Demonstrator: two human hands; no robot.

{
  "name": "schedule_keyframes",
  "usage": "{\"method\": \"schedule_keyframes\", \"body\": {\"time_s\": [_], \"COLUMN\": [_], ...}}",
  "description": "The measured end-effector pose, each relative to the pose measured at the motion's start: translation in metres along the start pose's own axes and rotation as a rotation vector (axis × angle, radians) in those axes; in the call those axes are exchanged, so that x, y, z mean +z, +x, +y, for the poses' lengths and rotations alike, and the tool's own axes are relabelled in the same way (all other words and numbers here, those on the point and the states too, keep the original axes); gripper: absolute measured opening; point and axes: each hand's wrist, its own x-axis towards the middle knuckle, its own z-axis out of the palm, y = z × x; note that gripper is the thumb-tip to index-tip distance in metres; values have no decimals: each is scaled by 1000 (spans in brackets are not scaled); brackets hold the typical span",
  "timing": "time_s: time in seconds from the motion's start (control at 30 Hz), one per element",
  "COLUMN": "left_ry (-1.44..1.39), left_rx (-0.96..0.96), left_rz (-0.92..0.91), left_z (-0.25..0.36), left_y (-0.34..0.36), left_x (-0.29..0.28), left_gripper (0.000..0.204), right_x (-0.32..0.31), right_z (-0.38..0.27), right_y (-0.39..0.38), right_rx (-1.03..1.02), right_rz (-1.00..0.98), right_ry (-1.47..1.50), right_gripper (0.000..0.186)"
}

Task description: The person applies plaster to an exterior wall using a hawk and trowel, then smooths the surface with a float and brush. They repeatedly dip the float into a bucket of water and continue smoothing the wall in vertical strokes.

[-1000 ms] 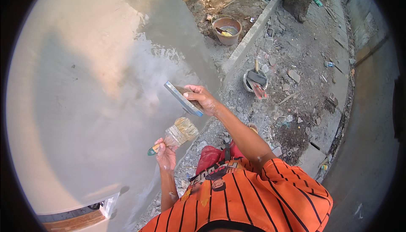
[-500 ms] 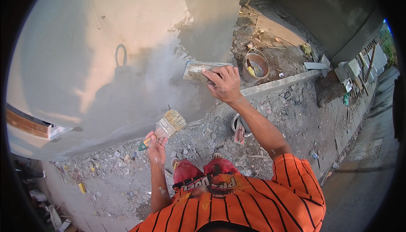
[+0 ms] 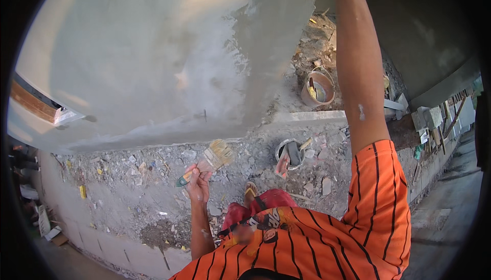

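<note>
My left hand (image 3: 198, 184) is closed round the handle of a wide paintbrush (image 3: 217, 155) with pale, plaster-stained bristles and a green handle end. Its bristles point up and right, apart from the wall. Ahead stands a plastered wall (image 3: 153, 60), with a darker, damp-looking grey band (image 3: 266, 50) at its right part. My right arm (image 3: 360, 65) stretches straight up past the top edge, so the hand and anything in it are out of sight.
Beyond a low concrete ledge (image 3: 312, 118) stands a bucket (image 3: 317, 87) with a tool inside. A smaller bucket (image 3: 280, 152) with tools sits on the rubble ground (image 3: 138, 198) near my feet. At the right lie stacked blocks and boards (image 3: 432, 119). A wooden-framed opening (image 3: 36, 101) is at left.
My right hand has gone up and out of view with the trowel it held against the wall. My left hand still holds the paintbrush, and the view has shifted.
</note>
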Motion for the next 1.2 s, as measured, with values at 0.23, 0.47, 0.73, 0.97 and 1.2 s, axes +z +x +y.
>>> {"method": "schedule_keyframes", "body": {"time_s": [0.23,0.47,0.73,0.97,1.2], "left_ry": [72,37,65,9,-90], "left_rx": [-22,-73,42,-17,-71], "left_rz": [28,-114,-17,-128,-129], "left_z": [-10,-16,-5,-21,-46], "left_y": [-12,-34,-8,-4,0], "left_x": [-48,-49,-44,-23,17], "left_gripper": [23,20,19,21,21], "right_x": [3,-97,-126,-31,-46], "right_z": [-30,-141,-89,27,40], "right_y": [-432,-533,-414,-196,134], "right_rx": [-123,1979,1470,-299,-122], "right_rz": [-855,-1243,-1015,-296,-19], "right_ry": [167,1518,1321,-60,-295], "right_gripper": [43,43,40,52,40]}}
